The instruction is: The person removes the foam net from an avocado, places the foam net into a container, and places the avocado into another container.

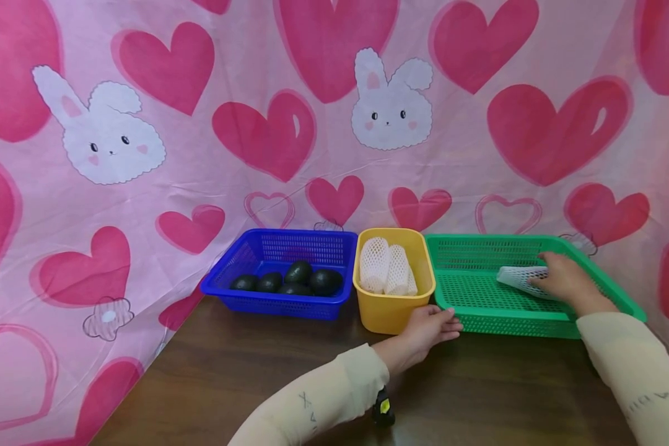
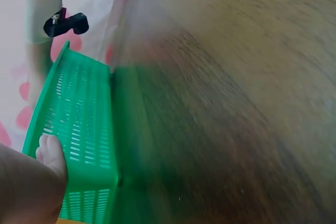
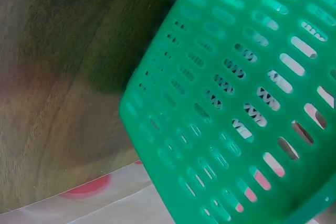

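In the head view my right hand (image 1: 571,282) reaches into the green basket (image 1: 513,317) and holds a white foam net sleeve (image 1: 515,277) that lies on its side. Through the basket's slots in the right wrist view, something dark shows inside the netting (image 3: 255,114); the right hand is mostly hidden there by the basket wall. At the basket's front left corner, my left hand (image 1: 426,331) touches the green plastic with its fingers (image 2: 51,153) extended along the outer side.
A yellow bin (image 1: 393,313) with several white foam net sleeves (image 1: 375,266) stands beside the green basket. Left of it, a blue basket (image 1: 279,303) holds several dark avocados (image 1: 326,282). All stand on a brown wooden table (image 1: 228,359) before a pink heart-patterned cloth (image 1: 323,155).
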